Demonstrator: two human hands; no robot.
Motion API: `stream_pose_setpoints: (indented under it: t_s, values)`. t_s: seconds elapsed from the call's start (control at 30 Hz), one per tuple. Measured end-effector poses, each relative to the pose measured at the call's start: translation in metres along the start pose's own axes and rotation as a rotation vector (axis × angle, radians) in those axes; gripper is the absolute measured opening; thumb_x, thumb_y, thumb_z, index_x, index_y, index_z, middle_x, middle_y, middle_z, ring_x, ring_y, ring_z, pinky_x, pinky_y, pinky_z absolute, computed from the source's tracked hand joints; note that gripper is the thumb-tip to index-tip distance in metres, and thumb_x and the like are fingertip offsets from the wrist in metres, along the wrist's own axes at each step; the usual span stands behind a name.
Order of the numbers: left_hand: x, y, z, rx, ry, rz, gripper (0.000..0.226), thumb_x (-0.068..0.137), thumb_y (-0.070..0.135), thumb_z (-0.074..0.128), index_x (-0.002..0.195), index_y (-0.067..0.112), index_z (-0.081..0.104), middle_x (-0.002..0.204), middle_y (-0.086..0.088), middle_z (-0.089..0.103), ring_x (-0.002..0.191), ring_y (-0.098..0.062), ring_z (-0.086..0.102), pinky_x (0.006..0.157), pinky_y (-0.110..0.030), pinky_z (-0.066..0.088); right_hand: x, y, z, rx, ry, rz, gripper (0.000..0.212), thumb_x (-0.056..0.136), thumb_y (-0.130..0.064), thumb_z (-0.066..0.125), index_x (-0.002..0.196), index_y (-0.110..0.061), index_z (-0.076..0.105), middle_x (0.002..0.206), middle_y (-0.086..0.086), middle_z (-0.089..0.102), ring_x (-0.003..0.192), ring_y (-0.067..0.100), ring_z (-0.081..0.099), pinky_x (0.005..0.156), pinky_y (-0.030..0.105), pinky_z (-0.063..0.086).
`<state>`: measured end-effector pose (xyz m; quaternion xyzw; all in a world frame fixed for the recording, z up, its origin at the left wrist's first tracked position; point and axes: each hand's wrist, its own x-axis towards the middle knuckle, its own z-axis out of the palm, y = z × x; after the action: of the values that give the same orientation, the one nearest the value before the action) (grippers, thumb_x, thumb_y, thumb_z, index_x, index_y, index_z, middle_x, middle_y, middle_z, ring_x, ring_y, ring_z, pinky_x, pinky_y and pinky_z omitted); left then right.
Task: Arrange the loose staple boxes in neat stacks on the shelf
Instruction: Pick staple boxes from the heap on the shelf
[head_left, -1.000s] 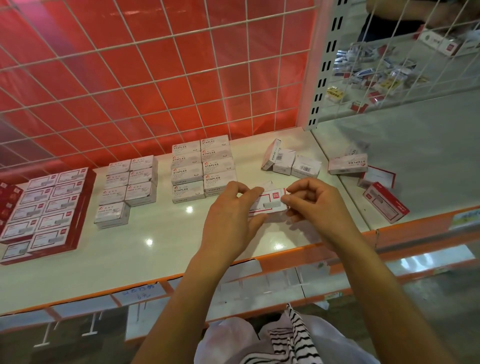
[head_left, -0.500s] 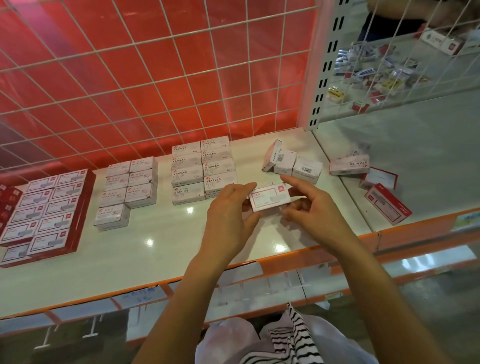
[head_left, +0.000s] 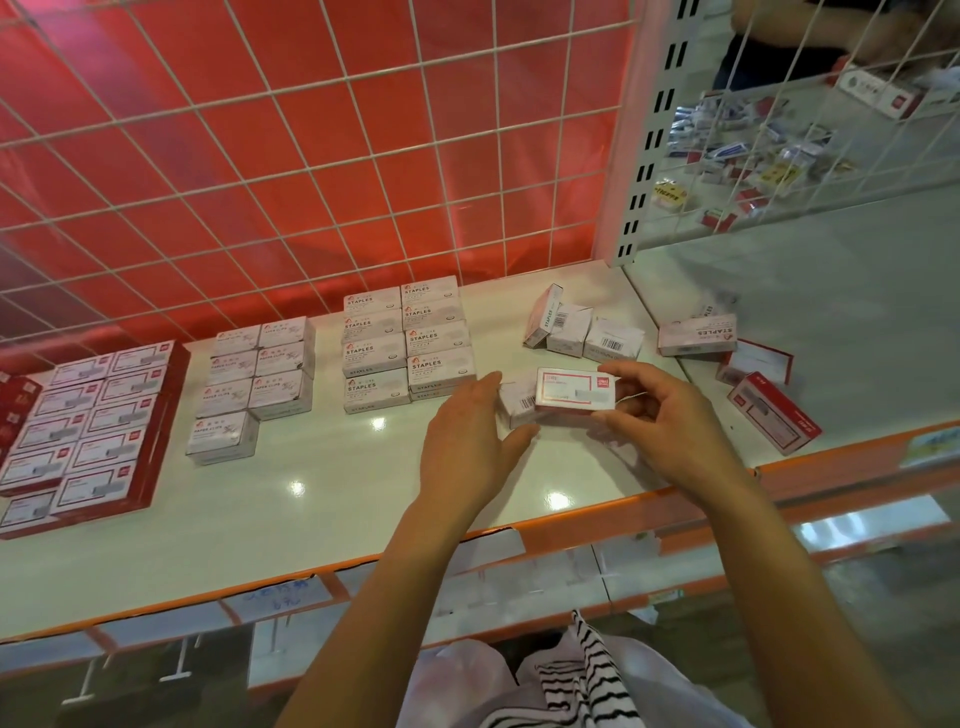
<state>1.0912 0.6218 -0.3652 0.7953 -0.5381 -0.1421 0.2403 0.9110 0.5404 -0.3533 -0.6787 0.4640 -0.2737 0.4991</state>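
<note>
My right hand (head_left: 657, 415) grips a red-and-white staple box (head_left: 574, 389) by its right end, holding it just above the white shelf (head_left: 322, 493). A second white box (head_left: 517, 408) with a barcode shows under its left end, and my left hand (head_left: 467, 436) holds that one from the left. Neat stacks of white STAPLES boxes (head_left: 408, 345) stand just behind my left hand. Three loose boxes (head_left: 582, 327) lie jumbled behind the held box. More loose boxes (head_left: 698, 338) and a red-edged box (head_left: 774, 413) lie to the right.
Stacked paper-clip boxes (head_left: 257, 374) and a red tray of boxes (head_left: 88, 421) fill the shelf's left side. A white wire grid (head_left: 311, 156) over a red panel backs the shelf. An orange rail (head_left: 571, 525) edges the front. Another person (head_left: 769, 47) stands behind the right grid.
Both hands lifted the red-and-white box up and slightly away from the shelf front. My left hand moved from its end to the barcoded box beneath it.
</note>
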Motion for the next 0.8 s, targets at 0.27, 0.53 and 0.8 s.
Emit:
stream_pose_setpoints:
  t_s: [0.27,0.53,0.8]
  values:
    - [0.001,-0.004,0.006,-0.101,0.025,-0.002,0.039,0.084,0.043,0.068,0.116,0.022,0.061,0.108,0.002,0.057,0.089,-0.009,0.055,0.079,-0.027,0.050,-0.004,-0.002,0.005,-0.020,-0.044,-0.034,0.045,0.079,-0.005,0.072,0.113,-0.031,0.061,0.101,-0.012,0.068,0.092,0.007,0.065,0.083,0.029,0.056]
    - [-0.024,-0.040,-0.030,-0.193,0.081,-0.071,0.046,0.080,0.033,0.075,0.122,0.027,0.059,0.117,0.007,0.059,0.086,-0.001,0.058,0.079,-0.018,0.052,-0.004,-0.012,0.035,-0.046,-0.105,-0.115,0.052,0.078,-0.005,0.073,0.102,-0.048,0.056,0.099,-0.017,0.065,0.096,0.011,0.062,0.079,0.019,0.054]
    - [-0.054,-0.093,-0.074,-0.221,0.158,-0.161,0.050,0.078,0.032,0.077,0.124,0.023,0.057,0.120,0.005,0.058,0.080,0.003,0.053,0.072,-0.002,0.043,-0.005,-0.039,0.100,-0.091,-0.197,-0.181,0.057,0.075,-0.009,0.076,0.100,-0.054,0.052,0.098,-0.005,0.061,0.091,0.007,0.057,0.080,0.021,0.053]
